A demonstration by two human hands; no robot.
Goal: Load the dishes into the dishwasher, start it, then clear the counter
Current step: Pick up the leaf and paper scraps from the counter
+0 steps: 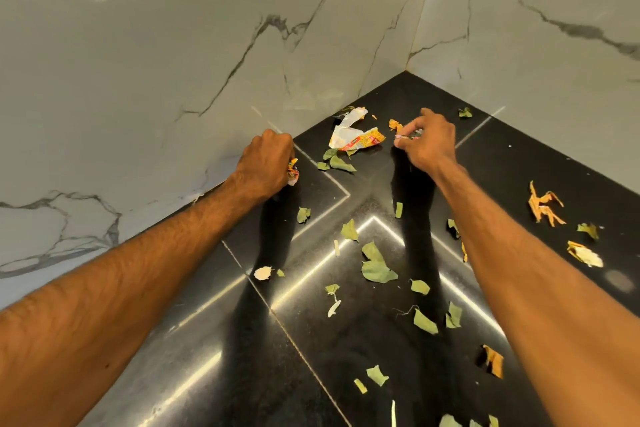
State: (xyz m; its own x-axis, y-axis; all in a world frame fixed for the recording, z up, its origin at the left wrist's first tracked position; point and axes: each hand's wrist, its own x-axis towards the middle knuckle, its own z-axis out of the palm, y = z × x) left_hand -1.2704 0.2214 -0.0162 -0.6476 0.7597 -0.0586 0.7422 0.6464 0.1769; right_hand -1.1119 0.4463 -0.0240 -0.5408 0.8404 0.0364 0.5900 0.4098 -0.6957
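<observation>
Left hand (pixel 266 163): I see it curled in a fist round a crumpled wad of wrapper scraps (pixel 292 173), low beside the left wall (pixel 138 45).
Right hand (pixel 427 142): fingers bent, pinching small scraps (pixel 408 135) just over the tabletop (pixel 207 357).
Torn wrapper (pixel 356 137): lies between my hands, nearer the right one; its yellow printed end points at that hand, its white end toward the corner.
Leaf pieces (pixel 377 270): green, scattered between my forearms and closer to me.
Orange shreds (pixel 545 206): right of my right forearm, well apart from the wrapper.
</observation>
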